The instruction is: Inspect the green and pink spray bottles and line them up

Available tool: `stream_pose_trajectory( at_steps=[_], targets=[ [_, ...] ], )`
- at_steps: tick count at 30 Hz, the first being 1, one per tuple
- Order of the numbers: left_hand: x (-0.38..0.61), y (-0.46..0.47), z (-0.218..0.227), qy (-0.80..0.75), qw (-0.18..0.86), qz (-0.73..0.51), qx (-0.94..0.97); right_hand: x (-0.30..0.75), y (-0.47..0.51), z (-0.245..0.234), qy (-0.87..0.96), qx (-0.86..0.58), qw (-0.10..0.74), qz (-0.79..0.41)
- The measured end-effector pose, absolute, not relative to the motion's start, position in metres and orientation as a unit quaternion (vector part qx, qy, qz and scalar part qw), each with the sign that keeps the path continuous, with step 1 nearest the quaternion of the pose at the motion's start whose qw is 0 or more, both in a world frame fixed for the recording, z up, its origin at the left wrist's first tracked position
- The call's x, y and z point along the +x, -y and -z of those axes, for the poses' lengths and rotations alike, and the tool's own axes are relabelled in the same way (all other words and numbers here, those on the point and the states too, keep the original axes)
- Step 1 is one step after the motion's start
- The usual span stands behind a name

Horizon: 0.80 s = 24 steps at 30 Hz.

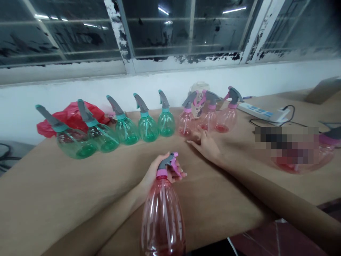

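Note:
My left hand (151, 175) is wrapped round the grey and pink spray head of a pink spray bottle (163, 220), whose clear ribbed body comes toward me at the bottom of the view. My right hand (208, 146) reaches over the table with fingers apart, close to the bases of several pink bottles; whether its fingertips touch one cannot be made out. Nearest to it stands a pink bottle (185, 122), with another pink bottle (209, 119) and a third pink bottle (226, 119) to its right. Leftward, several green spray bottles (147, 128) stand in a row.
A red plastic bag (73, 113) lies behind the green bottles. A pale printed container (198, 89) stands behind the pink ones. To the right are a white power strip (257, 112), black cables and another pink bottle (323, 151). The wooden table (106, 185) meets a white wall.

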<state>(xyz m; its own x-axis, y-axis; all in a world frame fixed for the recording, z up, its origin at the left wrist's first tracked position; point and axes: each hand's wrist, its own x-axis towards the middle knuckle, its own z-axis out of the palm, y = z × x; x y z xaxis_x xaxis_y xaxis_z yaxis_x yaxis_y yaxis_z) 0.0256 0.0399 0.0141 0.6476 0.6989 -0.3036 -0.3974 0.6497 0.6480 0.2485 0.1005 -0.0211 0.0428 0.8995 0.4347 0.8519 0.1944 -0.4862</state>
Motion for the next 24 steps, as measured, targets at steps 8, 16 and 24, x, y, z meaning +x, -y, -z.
stream_pose_trajectory(
  at_steps=[8, 16, 24],
  targets=[
    [0.028, -0.035, -0.017, -0.275, 0.861, -0.316, 0.288, 0.262, -0.086, 0.022, 0.681, -0.638, 0.354, -0.060],
    [0.024, -0.048, -0.006, -0.271, 0.883, -0.297, 0.243, 0.276, -0.093, 0.017, 0.680, -0.654, 0.331, -0.008],
    [0.024, -0.047, -0.008, -0.263, 0.884, -0.291, 0.255, 0.286, -0.100, 0.020, 0.666, -0.660, 0.348, -0.008]
  ],
)
